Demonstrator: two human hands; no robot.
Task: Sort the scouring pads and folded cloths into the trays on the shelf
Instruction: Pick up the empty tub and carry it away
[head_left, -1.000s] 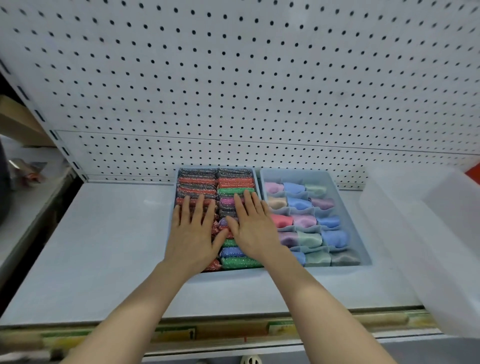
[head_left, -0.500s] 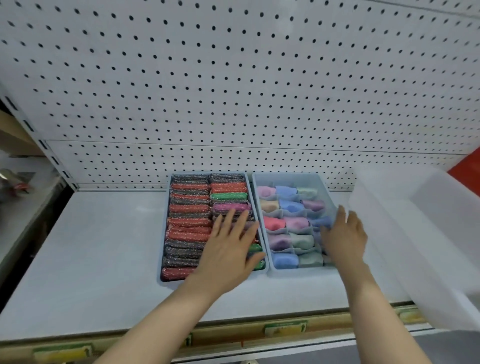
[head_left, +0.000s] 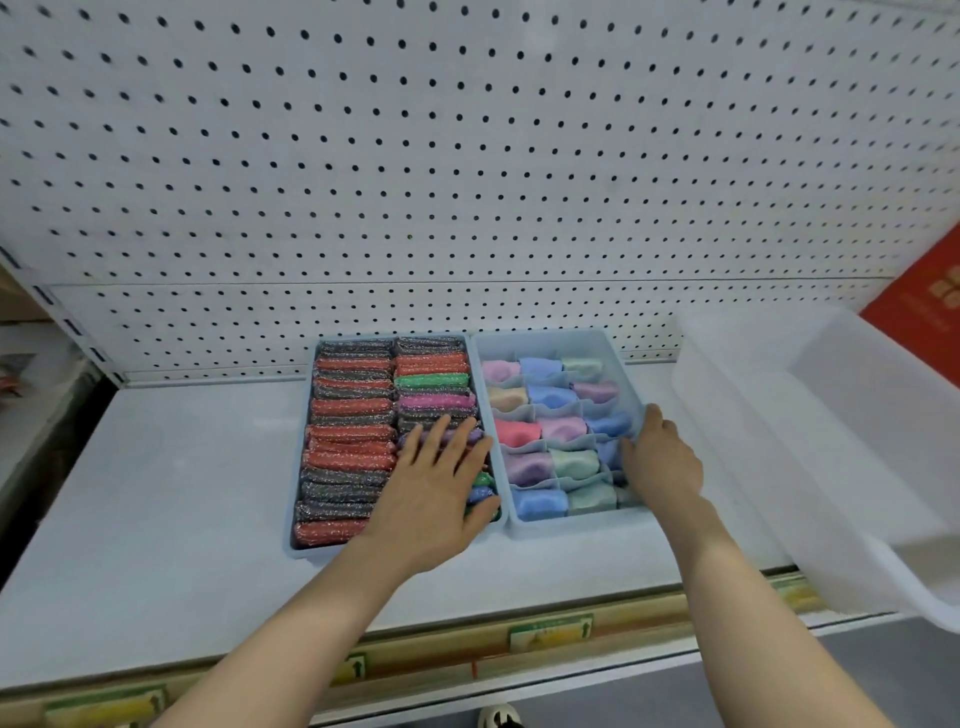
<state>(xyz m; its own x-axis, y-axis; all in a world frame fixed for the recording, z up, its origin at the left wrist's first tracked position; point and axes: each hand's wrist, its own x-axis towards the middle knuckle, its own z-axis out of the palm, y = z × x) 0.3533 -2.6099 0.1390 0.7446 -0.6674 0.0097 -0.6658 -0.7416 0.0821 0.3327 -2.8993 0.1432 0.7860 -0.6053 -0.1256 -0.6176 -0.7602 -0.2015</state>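
Observation:
Two pale blue trays stand side by side on the white shelf. The left tray (head_left: 303, 519) is packed with rows of glittery scouring pads (head_left: 350, 434) in red, dark grey, green and pink. The right tray (head_left: 571, 525) holds pastel folded cloths (head_left: 563, 428) in rows. My left hand (head_left: 434, 491) lies flat with spread fingers on the pads in the right column of the left tray. My right hand (head_left: 660, 457) is at the right wall of the cloth tray, its fingers curled over the rim and into the right-hand column.
A large translucent white plastic bin (head_left: 831, 441) sits tilted at the right end of the shelf (head_left: 156, 493), close to my right hand. A white pegboard (head_left: 467, 156) backs the shelf. Price labels run along the front edge. A red panel (head_left: 924, 296) shows far right.
My right hand left the scouring pads and moved right to the cloth tray's right wall. My left hand shifted from the left column of pads to the right column.

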